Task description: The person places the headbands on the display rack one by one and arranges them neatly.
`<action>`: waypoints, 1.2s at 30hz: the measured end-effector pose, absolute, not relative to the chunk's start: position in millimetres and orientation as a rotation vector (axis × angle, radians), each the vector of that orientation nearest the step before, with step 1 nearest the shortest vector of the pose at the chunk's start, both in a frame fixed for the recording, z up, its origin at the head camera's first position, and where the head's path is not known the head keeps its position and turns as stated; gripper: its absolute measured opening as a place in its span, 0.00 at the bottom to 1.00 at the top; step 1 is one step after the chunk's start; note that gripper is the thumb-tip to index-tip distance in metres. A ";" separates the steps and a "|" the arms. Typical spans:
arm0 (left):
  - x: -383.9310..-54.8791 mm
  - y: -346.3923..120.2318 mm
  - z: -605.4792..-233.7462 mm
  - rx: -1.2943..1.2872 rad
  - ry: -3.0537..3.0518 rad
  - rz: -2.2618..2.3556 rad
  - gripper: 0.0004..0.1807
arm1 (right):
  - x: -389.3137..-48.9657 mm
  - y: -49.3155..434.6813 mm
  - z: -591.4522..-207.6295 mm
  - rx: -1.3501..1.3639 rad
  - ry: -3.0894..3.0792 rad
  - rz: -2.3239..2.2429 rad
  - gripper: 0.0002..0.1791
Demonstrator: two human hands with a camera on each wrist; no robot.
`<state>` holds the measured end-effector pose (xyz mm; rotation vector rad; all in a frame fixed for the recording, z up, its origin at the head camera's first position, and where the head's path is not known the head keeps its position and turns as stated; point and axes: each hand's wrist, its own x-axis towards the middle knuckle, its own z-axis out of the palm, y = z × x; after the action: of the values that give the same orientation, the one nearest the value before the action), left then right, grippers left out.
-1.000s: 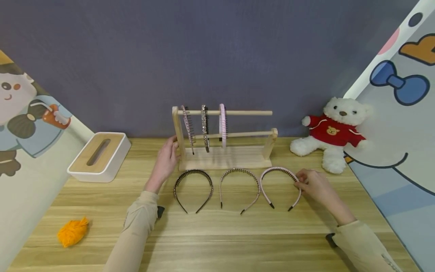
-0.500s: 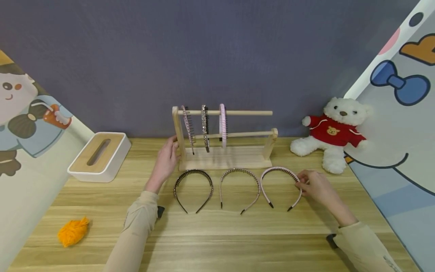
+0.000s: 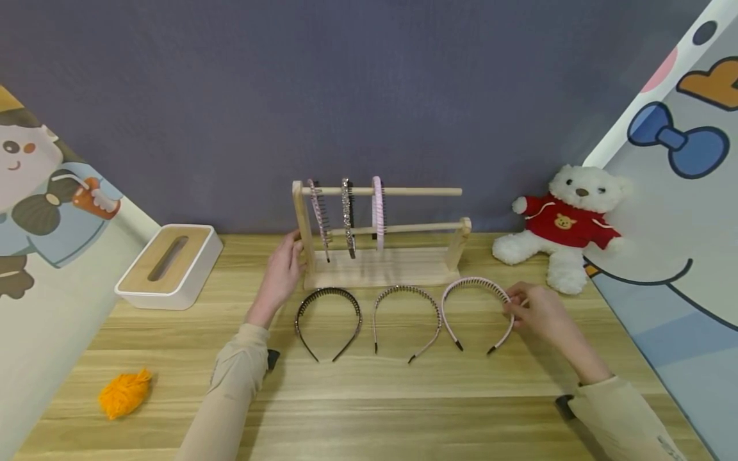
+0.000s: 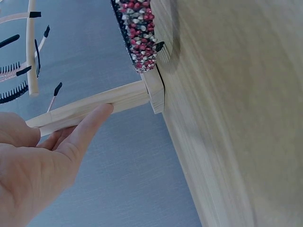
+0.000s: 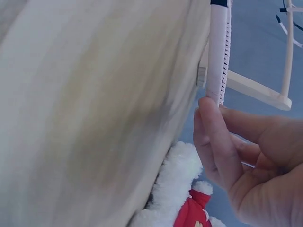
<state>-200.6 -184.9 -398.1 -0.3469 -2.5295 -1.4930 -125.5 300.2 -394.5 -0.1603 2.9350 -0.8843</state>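
My right hand [image 3: 539,312] pinches the right side of a pale pink headband [image 3: 474,280] between thumb and fingers; in the right wrist view the fingertips [image 5: 211,111] meet on its band. To its left lie a thin pink studded headband [image 3: 407,287] and a black toothed headband [image 3: 328,290]. My left hand [image 3: 281,272] holds the left post of a wooden headband rack [image 3: 380,272]. The left wrist view shows the thumb and fingers about that post [image 4: 128,96]. From the upper rod hang a pink beaded headband [image 3: 319,218], a glittery one [image 3: 348,218] and a pale pink one [image 3: 378,214].
A white tissue box [image 3: 173,266] with a wooden lid stands at the left. An orange yarn-like bundle [image 3: 125,393] lies at the front left. At the right, a white teddy bear [image 3: 567,221] in a red sweater sits by the wall.
My right hand has moved slightly right and up, and the pale pink headband's arch and right side shift with it. The left hand stays on the rack.
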 end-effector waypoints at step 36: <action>-199.5 -185.0 -396.9 -0.362 -2.523 -1.477 0.23 | -123.4 297.8 -320.9 -0.248 3.200 -1.092 0.15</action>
<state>-199.5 -185.0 -396.9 -0.3623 -2.5230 -1.4770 -123.4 297.8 -320.9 -0.2480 3.1996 -1.0920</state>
